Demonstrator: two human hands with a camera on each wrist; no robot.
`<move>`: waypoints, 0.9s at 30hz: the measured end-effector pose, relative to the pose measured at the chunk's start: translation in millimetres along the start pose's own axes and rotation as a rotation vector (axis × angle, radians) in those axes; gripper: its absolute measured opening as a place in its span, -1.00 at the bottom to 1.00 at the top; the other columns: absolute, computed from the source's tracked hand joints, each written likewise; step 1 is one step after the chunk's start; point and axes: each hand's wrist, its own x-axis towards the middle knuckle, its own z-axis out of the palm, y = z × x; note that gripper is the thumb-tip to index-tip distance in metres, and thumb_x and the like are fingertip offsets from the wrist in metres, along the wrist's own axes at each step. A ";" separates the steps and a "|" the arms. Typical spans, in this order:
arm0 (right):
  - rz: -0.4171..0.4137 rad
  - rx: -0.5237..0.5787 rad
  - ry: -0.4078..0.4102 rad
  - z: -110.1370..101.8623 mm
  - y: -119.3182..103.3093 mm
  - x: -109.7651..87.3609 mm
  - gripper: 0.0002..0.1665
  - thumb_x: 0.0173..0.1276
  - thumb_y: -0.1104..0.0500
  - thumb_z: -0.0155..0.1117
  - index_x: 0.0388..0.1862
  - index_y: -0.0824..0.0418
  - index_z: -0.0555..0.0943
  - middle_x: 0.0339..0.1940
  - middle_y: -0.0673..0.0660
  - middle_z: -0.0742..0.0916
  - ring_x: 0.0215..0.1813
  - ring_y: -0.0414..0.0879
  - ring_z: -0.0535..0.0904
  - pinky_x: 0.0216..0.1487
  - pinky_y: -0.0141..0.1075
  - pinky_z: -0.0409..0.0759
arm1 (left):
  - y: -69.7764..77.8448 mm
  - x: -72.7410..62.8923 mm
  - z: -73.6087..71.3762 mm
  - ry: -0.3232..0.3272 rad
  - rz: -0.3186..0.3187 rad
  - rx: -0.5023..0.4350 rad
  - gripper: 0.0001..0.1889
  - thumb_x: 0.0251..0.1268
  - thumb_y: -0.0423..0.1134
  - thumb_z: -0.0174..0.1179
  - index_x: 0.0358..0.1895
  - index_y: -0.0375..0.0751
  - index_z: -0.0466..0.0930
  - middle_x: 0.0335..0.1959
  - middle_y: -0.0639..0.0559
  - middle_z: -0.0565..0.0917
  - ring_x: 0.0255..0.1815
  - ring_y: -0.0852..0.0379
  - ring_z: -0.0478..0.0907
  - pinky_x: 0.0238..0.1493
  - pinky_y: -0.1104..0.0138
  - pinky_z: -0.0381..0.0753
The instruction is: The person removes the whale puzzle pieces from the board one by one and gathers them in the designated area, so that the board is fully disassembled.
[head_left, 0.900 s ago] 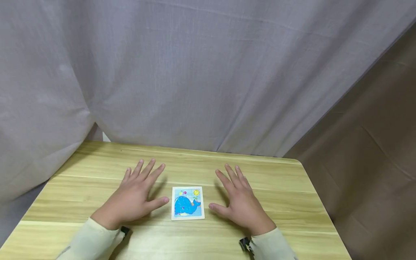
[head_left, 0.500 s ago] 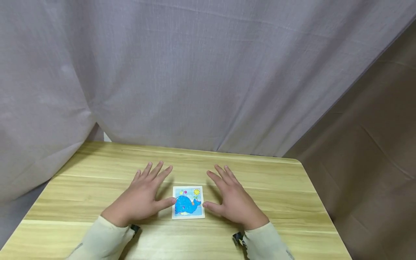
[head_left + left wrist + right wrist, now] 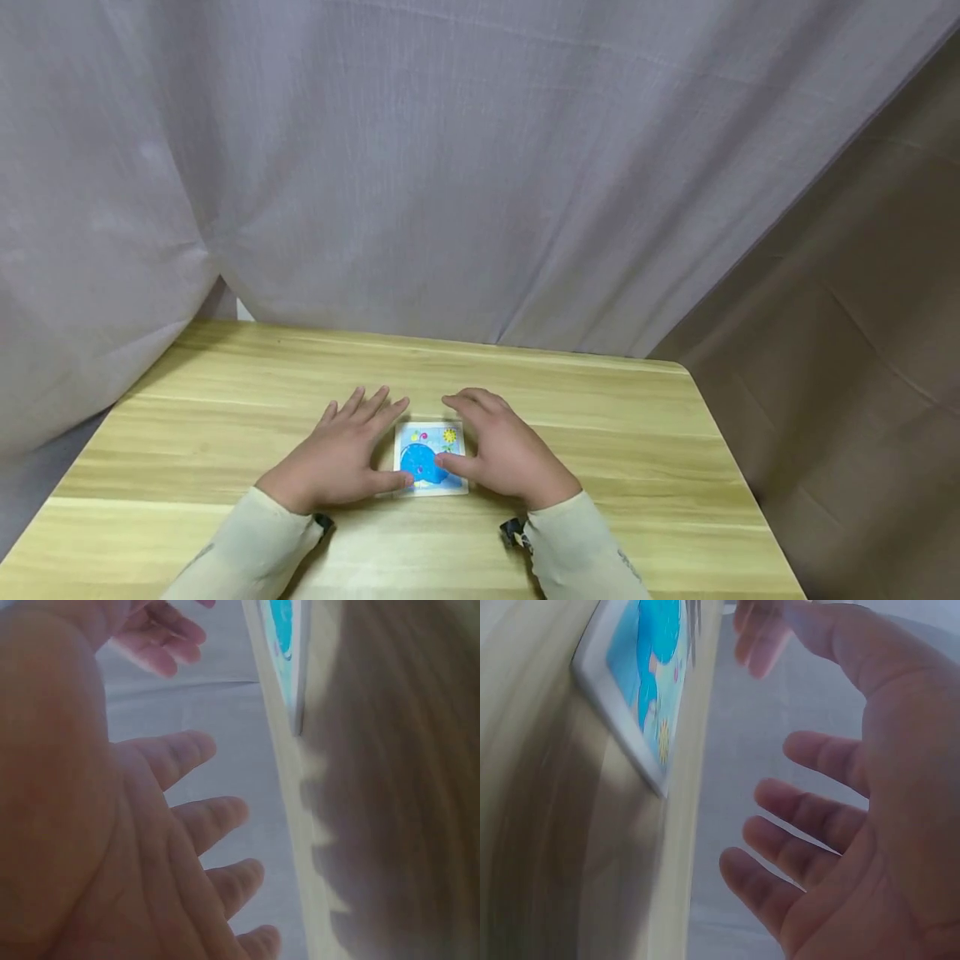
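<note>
A small square whale puzzle (image 3: 420, 458) with a white border lies flat on the wooden table, between my two hands. Its picture has a blue whale and a yellow sun-like flower. My left hand (image 3: 341, 458) is spread at the puzzle's left side, its thumb overlapping the lower left part in the head view. From the right, my right hand (image 3: 506, 454) reaches in with fingers loosely bent and thumb over the whale's tail. Both wrist views show the palms with nothing in them, fingers apart from the puzzle (image 3: 660, 682) and above the table.
The pale wooden table (image 3: 645, 467) extends to both sides of the hands. A grey curtain (image 3: 450, 167) hangs along its far edge, and a darker brown curtain (image 3: 847, 358) hangs on the right.
Both hands have moved inward toward each other, and their thumbs now overlap the puzzle in the head view. The right fingers have drawn closer together. The puzzle stays on the table.
</note>
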 end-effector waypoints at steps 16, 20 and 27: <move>-0.016 0.006 -0.072 18.1 -13.1 22.0 -0.12 0.44 -0.33 0.59 0.59 0.01 0.61 0.27 0.00 0.70 0.20 -0.12 0.61 0.28 -0.10 0.74 | -1.3 5.4 6.6 -0.077 -0.087 0.000 0.24 0.11 0.59 0.51 0.82 0.15 0.27 0.87 -0.24 0.18 0.86 -0.56 -0.04 0.51 -0.81 -0.13; -0.018 0.003 -0.078 21.7 -16.2 28.5 -0.21 0.47 -0.31 0.57 0.51 0.03 0.67 0.25 0.00 0.72 0.21 -0.10 0.63 0.31 -0.10 0.74 | -0.4 6.5 9.1 -0.101 -0.117 0.006 0.26 0.07 0.61 0.52 0.82 0.17 0.27 0.88 -0.24 0.14 0.87 -0.58 -0.09 0.49 -0.83 -0.19; -0.002 0.039 -0.106 32.1 -24.3 42.2 -0.43 0.49 -0.20 0.55 0.31 0.06 0.73 0.15 -0.01 0.74 0.04 -0.17 0.62 0.18 -0.21 0.72 | -2.7 5.8 14.5 -0.126 -0.131 -0.002 0.24 0.05 0.55 0.58 0.81 0.19 0.29 0.90 -0.22 0.07 0.88 -0.56 -0.16 0.47 -0.84 -0.25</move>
